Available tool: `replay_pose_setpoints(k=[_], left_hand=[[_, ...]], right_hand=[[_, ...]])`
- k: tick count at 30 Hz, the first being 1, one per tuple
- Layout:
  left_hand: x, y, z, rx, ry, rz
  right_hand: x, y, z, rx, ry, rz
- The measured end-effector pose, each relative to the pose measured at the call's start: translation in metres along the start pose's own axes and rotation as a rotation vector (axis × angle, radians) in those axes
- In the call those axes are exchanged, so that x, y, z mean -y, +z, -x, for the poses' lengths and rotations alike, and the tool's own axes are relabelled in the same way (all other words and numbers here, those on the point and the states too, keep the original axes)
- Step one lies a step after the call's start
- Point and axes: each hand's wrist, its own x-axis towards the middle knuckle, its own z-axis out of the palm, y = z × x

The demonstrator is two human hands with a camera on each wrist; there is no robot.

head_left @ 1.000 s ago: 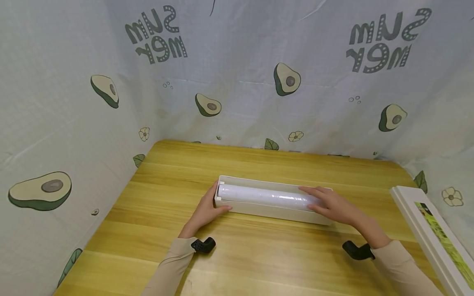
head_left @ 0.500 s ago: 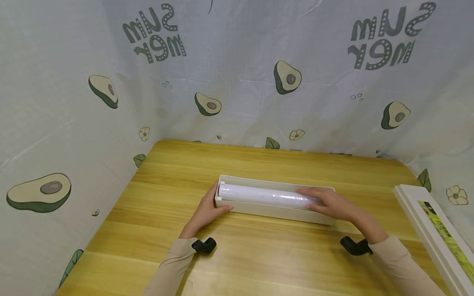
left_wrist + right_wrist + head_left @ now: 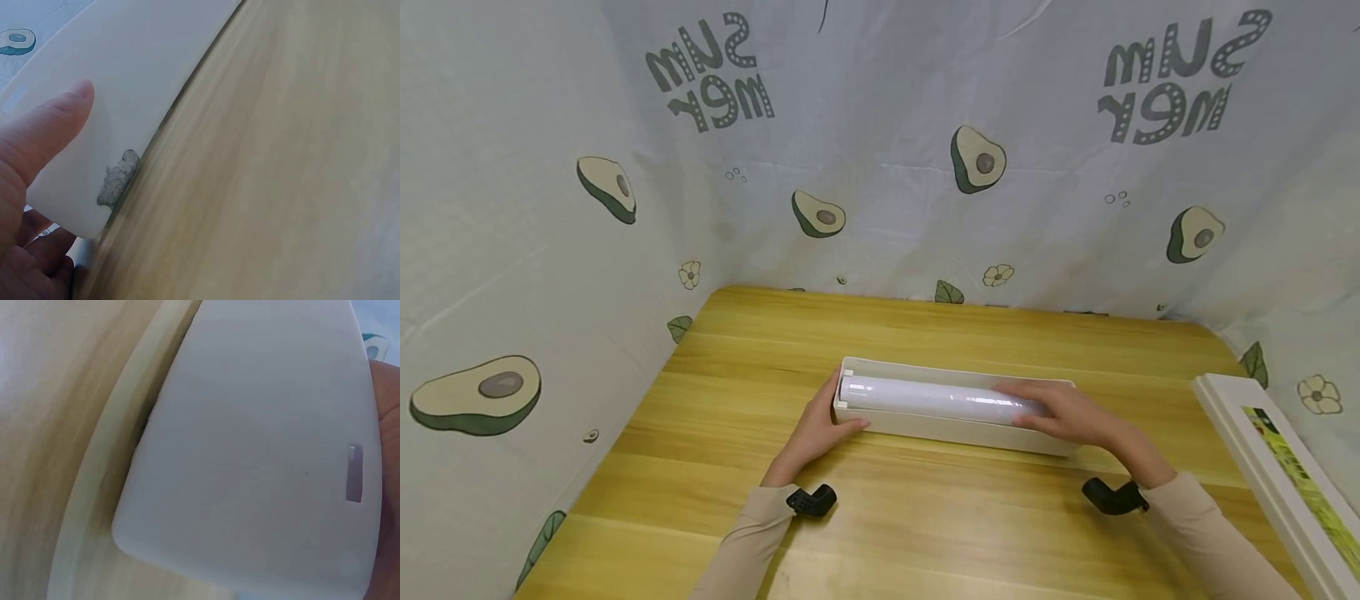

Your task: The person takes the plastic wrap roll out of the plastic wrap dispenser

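Note:
A long white open-topped box (image 3: 940, 428) lies on the wooden table, and a roll of cling film (image 3: 925, 398) with a glossy surface sits inside it. My left hand (image 3: 811, 423) grips the box's left end. In the left wrist view its thumb (image 3: 59, 119) presses on the box's front wall, with a lump of grey putty-like stuff (image 3: 119, 178) stuck near the lower edge. My right hand (image 3: 1063, 412) reaches into the right end of the box and holds the roll between thumb and fingers. That hand is mostly hidden behind the box wall (image 3: 250, 437) in the right wrist view.
A long white lid-like piece (image 3: 1225, 433) with a green and yellow label (image 3: 1300, 483) lies at the table's right side. The wooden table (image 3: 925, 533) meets a pale curtain (image 3: 895, 108) printed with avocados at the back and sides.
My right hand has moved slightly left along the roll. The left hand stays on the box's left end, and the box has hardly moved.

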Motion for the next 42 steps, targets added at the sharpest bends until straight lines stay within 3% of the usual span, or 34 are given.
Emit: replay_pose_setpoints(k=[11,19,42], left_hand=[[0.002,-0.001,0.000,0.001,0.000,-0.005],[0.000,0.000,0.001,-0.001,-0.012,-0.010],[-0.003,0.000,0.001,0.012,0.011,-0.008]], right_hand=[[0.001,0.005,0.002,-0.279,-0.171,0.152],[0.002,0.002,0.005,-0.414,-0.196,0.174],[0.009,-0.010,0.021,-0.476,-0.107,0.259]])
